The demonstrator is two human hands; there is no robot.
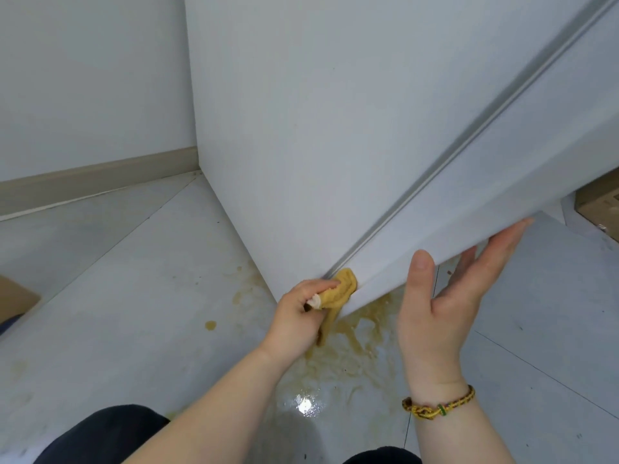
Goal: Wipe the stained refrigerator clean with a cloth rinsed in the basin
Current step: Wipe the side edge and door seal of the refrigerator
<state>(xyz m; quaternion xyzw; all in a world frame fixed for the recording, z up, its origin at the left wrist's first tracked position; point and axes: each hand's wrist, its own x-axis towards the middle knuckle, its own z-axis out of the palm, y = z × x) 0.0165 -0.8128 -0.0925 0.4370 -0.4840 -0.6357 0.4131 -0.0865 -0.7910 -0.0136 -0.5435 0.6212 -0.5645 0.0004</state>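
The white refrigerator point(318, 128) fills the upper middle, seen from low down, its door point(485, 182) on the right with a grey seal strip along the gap. My left hand point(298, 313) grips a yellow-brown cloth point(338, 293) and presses it against the bottom corner where door meets body. A tail of the cloth hangs down toward the floor. My right hand point(445, 296) is held against the door's bottom edge, thumb on the front face, straight fingers under the edge. The basin is out of view.
A brownish wet stain point(348, 343) spreads on the pale tiled floor under the refrigerator corner, with smaller drops point(210, 325) to the left. A cardboard box point(599, 202) sits at the right behind the door. The white wall and beige skirting point(93, 182) stand at the left.
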